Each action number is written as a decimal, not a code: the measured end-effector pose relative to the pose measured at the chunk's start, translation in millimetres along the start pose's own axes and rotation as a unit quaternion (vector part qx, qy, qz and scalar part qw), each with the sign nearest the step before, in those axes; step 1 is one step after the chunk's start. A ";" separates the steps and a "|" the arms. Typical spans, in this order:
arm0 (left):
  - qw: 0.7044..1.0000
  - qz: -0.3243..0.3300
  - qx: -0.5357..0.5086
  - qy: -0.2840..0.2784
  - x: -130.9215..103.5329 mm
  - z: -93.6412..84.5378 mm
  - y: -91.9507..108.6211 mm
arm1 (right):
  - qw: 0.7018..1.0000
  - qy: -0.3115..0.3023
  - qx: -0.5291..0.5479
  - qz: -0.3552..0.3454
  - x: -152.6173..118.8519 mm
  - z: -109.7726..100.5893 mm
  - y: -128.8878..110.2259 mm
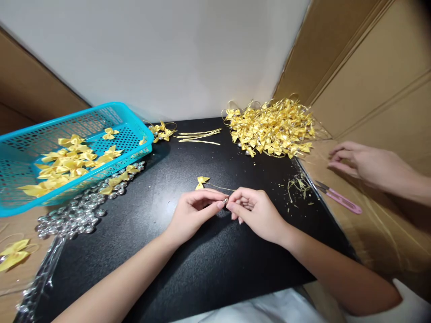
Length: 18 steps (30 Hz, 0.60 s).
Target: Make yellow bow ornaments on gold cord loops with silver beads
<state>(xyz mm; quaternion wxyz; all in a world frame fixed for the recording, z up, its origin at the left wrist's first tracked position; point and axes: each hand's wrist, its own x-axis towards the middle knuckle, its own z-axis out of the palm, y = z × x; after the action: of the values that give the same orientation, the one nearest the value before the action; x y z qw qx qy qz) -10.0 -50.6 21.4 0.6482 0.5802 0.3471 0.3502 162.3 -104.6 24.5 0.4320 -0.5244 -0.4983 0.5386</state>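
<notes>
Over the black tabletop [144, 251], my left hand [198, 208] pinches a small shiny silver bead [225, 202] between thumb and forefinger. My right hand [254, 211] meets it there, thumb and forefinger closed at the bead and on a thin gold cord [218, 186]. That cord runs back left to a yellow ribbon bow [202, 181], which lies just beyond my left hand. Exactly how the cord meets the bead is hidden by my fingertips.
A turquoise basket [134, 117] of yellow bows stands left, silver beads [72, 217] before it. Gold cords [198, 134] lie at the back, near a large heap of corded bows [272, 128]. Right are pink-handled snips [343, 200], cord scraps [299, 185] and another person's hand [367, 163].
</notes>
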 end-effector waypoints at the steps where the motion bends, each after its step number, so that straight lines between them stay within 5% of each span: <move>1: 1.000 0.001 0.004 -0.001 0.1 -0.2 -0.6 | 1.000 -0.002 0.010 0.005 0.3 0.2 0.1; 7: 0.995 0.065 0.076 0.003 -1.5 -0.2 -1.3 | 0.997 0.005 0.069 0.021 1.4 1.5 1.9; 13: 0.976 0.112 0.186 0.016 -3.2 -2.3 2.4 | 1.000 -0.002 0.014 -0.027 1.6 0.2 6.0; 18: 0.967 0.143 0.197 0.080 -1.2 -16.6 32.3 | 0.991 0.031 -0.107 -0.070 6.3 -8.0 6.5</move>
<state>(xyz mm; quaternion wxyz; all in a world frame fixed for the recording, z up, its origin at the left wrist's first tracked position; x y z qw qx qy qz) -26.4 -40.6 52.1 0.4345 0.7100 0.3732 0.4097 170.2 -98.6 17.5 0.4256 -0.5475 -0.5749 0.4343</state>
